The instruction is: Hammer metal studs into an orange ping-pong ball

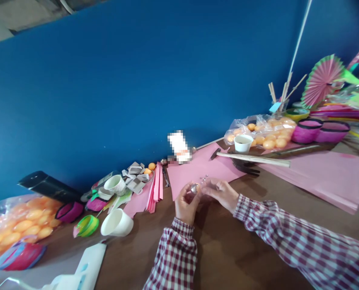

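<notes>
My left hand (185, 205) is closed, with a small shiny silver ball (194, 187) held between the thumb and fingers. Just to its right, my right hand (223, 194) has its thumb and fingertips pinched together close to the ball. What sits in that pinch is too small to make out. Both hands are above the near edge of a sheet of pink paper (206, 163). A few tiny shiny pieces (204, 177) show on the paper just beyond my fingertips.
A hammer (252, 158) lies across the paper's right side. Behind it are a white cup (243, 143) and bagged orange balls (270, 137). To the left are a tipped white cup (117, 222), folded pink strips (156, 189) and another bag of orange balls (25, 223). A blue wall (121, 80) rises behind.
</notes>
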Action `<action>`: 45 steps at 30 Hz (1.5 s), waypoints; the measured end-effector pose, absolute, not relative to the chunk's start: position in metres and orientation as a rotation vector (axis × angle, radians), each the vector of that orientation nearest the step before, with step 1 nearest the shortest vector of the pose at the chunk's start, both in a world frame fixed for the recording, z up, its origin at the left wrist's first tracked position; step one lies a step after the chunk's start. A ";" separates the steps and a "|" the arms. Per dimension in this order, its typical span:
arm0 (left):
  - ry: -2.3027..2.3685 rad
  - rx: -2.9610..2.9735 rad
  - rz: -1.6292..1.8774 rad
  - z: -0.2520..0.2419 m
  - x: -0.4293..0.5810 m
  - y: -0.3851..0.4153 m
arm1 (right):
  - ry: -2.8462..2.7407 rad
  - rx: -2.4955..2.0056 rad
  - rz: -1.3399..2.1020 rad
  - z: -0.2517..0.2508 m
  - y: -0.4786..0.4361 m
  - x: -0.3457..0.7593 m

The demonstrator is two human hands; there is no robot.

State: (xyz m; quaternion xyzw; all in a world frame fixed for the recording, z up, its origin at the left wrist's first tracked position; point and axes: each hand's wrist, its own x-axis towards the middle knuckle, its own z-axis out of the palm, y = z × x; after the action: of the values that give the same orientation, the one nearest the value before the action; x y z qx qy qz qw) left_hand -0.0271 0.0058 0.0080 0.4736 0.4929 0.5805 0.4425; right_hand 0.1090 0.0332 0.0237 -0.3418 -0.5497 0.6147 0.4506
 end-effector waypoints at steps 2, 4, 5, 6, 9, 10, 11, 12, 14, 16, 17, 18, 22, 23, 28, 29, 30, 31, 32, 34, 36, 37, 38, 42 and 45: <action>1.241 1.180 1.453 0.008 -0.026 0.006 | -1.404 -0.823 1.489 0.023 0.034 0.110; 1.246 1.177 1.457 0.008 -0.026 0.006 | -1.440 -0.809 1.458 0.024 0.034 0.111; 1.243 1.174 1.461 0.008 -0.025 0.006 | -1.451 -0.802 1.454 0.024 0.035 0.111; 1.236 1.172 1.463 0.008 -0.025 0.006 | -1.459 -0.797 1.457 0.024 0.035 0.111; 1.210 1.166 1.459 0.010 -0.025 0.005 | -1.466 -0.791 1.469 0.023 0.036 0.110; 1.202 1.168 1.457 0.010 -0.024 0.005 | -1.470 -0.791 1.473 0.023 0.036 0.109; 1.192 1.172 1.457 0.011 -0.024 0.005 | -1.473 -0.794 1.475 0.022 0.036 0.109; 1.182 1.177 1.458 0.011 -0.024 0.004 | -1.477 -0.799 1.475 0.022 0.036 0.109; 1.158 1.188 1.461 0.012 -0.024 0.004 | -1.484 -0.810 1.467 0.021 0.036 0.108; 1.149 1.190 1.466 0.012 -0.024 0.004 | -1.488 -0.820 1.459 0.021 0.036 0.108; 1.150 1.187 1.468 0.012 -0.024 0.004 | -1.490 -0.822 1.461 0.021 0.036 0.109; 1.153 1.187 1.471 0.012 -0.024 0.004 | -1.492 -0.825 1.463 0.022 0.036 0.109; 1.155 1.211 1.472 0.011 -0.024 0.005 | -1.503 -0.853 1.452 0.022 0.036 0.109; 1.155 1.218 1.471 0.011 -0.024 0.005 | -1.508 -0.861 1.449 0.022 0.036 0.109; 1.128 1.194 1.470 0.013 -0.023 0.004 | -1.522 -0.850 1.442 0.023 0.035 0.110; 1.123 1.186 1.470 0.014 -0.023 0.004 | -1.524 -0.845 1.442 0.023 0.035 0.111; 1.122 1.180 1.473 0.014 -0.023 0.004 | -1.523 -0.845 1.443 0.023 0.035 0.111; 1.123 1.178 1.474 0.015 -0.023 0.004 | -1.524 -0.848 1.444 0.023 0.035 0.111; 1.125 1.179 1.474 0.015 -0.023 0.004 | -1.526 -0.853 1.445 0.023 0.035 0.111; 1.136 1.194 1.479 0.014 -0.023 0.004 | -1.527 -0.858 1.443 0.022 0.036 0.111; 1.145 1.213 1.481 0.013 -0.024 0.004 | -1.525 -0.854 1.446 0.022 0.036 0.110; 1.145 1.218 1.479 0.013 -0.024 0.005 | -1.524 -0.852 1.449 0.021 0.036 0.110; 1.142 1.221 1.477 0.012 -0.024 0.005 | -1.521 -0.853 1.450 0.021 0.036 0.110; 1.148 1.224 1.470 0.013 -0.024 0.005 | -1.526 -0.865 1.441 0.020 0.036 0.110; 1.165 1.224 1.458 0.013 -0.025 0.005 | -1.543 -0.874 1.436 0.021 0.036 0.110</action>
State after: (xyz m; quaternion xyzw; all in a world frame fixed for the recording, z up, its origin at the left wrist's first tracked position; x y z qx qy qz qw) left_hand -0.0248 0.0052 0.0130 0.4926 0.4689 0.5870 0.4392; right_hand 0.1103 0.0361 0.0209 -0.3480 -0.6147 0.5720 0.4169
